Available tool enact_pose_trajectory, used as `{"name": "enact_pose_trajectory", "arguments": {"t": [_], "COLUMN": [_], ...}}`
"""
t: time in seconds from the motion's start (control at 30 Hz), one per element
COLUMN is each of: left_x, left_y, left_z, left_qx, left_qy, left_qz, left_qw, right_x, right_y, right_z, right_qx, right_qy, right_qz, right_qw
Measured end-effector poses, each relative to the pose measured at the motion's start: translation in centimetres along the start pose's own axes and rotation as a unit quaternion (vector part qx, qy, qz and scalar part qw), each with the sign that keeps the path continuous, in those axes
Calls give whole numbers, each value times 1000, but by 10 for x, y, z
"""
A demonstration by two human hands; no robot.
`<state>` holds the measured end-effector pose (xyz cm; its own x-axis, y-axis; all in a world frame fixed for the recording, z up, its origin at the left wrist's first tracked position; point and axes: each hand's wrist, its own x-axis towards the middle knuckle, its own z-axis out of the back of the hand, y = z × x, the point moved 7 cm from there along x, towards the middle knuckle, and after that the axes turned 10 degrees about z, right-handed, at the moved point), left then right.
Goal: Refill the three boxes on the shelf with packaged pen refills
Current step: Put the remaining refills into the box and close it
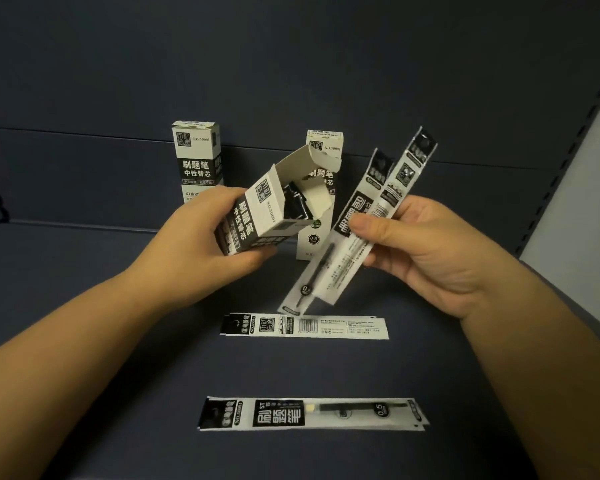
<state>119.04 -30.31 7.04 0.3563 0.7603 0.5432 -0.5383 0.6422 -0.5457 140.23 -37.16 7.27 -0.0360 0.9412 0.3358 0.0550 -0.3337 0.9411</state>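
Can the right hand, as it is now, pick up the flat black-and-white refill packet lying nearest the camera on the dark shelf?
Probably not yet. The path to the nearest refill packet is clear, but the right hand already pinches two refill packets, so its fingers are occupied.

The scene is dim overall, with the dark blue shelf (pixel 413 375) and its back wall soaking up most of the light. What light there is seems to fall from above and in front, leaving the hands and the white packaging the brightest parts. A soft shadow lies under the left hand (pixel 201 233). No harsh glare shows, only a faint sheen on the plastic refill packets (pixel 312 412). Print is slightly soft. Wide-angle distortion bends the shelf edges and stretches the forearms near the frame's corners.
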Motion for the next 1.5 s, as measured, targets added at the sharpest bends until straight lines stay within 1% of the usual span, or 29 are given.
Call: {"name": "enact_pose_trajectory", "arguments": {"t": [0.17, 0.33, 0.47, 0.63, 0.73, 0.87, 1.0, 1.17, 1.27, 1.4, 1.5], "left_x": [1, 3, 3, 3, 2, 1, 0, -2, -2, -2, -3], "left_y": [2, 7, 7, 6, 6, 6, 3, -4, -5, -9, -11], "left_z": [3, 4, 5, 5, 3, 0, -4, -9, -10, -13, -15], "left_qx": [-6, -24, -16, -47, -32, -12, 8, 37, 44, 48, 50], "left_qy": [-15, -14, -18, -29, -24, -18, -11, 1, -2, 4, 8], "left_qz": [10, 24, 21, 23, 19, 13, -12, -37, -43, -54, -57], "left_qw": [1000, 999, 999, 998, 999, 1000, 1000, 999, 998, 997, 997], "right_x": [0, -1, -2, -2, -4, -6, -8, -7, -8, -10, -9], "right_y": [0, 9, 15, 21, 25, 27, 27, 17, 16, 20, 20], "right_z": [0, 2, 8, 16, 21, 20, 14, -3, -5, 0, -1], "right_qx": [29, 71, 131, 202, 219, 188, 128, 70, 41, 37, 33], "right_qy": [-9, -37, -92, -157, -184, -190, -195, -166, -178, -203, -196], "right_qz": [0, 31, 63, 100, 122, 146, 168, 155, 162, 171, 167], "right_qw": [1000, 996, 985, 961, 950, 953, 958, 971, 970, 963, 966]}}
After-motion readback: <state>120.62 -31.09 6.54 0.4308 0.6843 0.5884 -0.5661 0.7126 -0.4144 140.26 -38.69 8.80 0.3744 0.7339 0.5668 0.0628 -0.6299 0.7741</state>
